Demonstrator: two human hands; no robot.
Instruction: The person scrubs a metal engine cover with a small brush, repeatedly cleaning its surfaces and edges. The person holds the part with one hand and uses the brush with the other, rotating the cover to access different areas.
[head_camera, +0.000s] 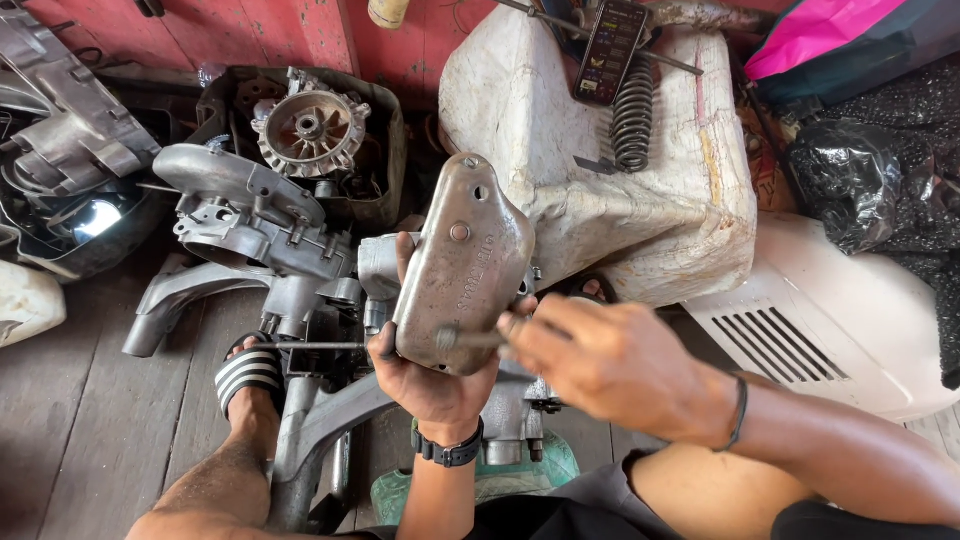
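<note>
My left hand (430, 375) grips a grey metal engine cover (462, 262) from below and holds it tilted above a grey engine block (330, 290). A black watch sits on that wrist. My right hand (610, 355) comes in from the right, fingers closed on the handle of a long thin screwdriver (330, 345) whose shaft runs left across the cover's lower edge. The tool's tip lies over the engine parts at the left. A dark band circles my right wrist.
A worn white seat-like block (620, 190) carries a coil spring (632, 112) and a phone (610, 38). A flywheel (310, 128) and casings lie at back left. A white vented panel (830, 320) lies right. My sandalled foot (248, 375) rests on wooden boards.
</note>
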